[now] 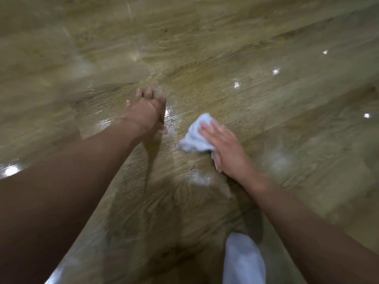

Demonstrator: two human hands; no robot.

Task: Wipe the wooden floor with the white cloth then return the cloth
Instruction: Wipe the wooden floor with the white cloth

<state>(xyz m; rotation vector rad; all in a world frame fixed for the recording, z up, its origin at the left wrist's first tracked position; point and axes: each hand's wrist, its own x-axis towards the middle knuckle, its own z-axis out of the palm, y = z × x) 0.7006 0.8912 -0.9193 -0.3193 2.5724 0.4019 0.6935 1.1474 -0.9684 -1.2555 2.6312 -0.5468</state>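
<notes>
The white cloth (193, 138) lies bunched on the wooden floor (266, 58), just right of centre. To its left, and not touching it, the left hand (146, 112) rests flat on the glossy boards with its fingers straight, holding nothing. The right hand (224, 149) presses down on the cloth's right part, with its straight fingers laid over it. Near the lower edge is a piece of white fabric (243, 261), too blurred to identify.
</notes>
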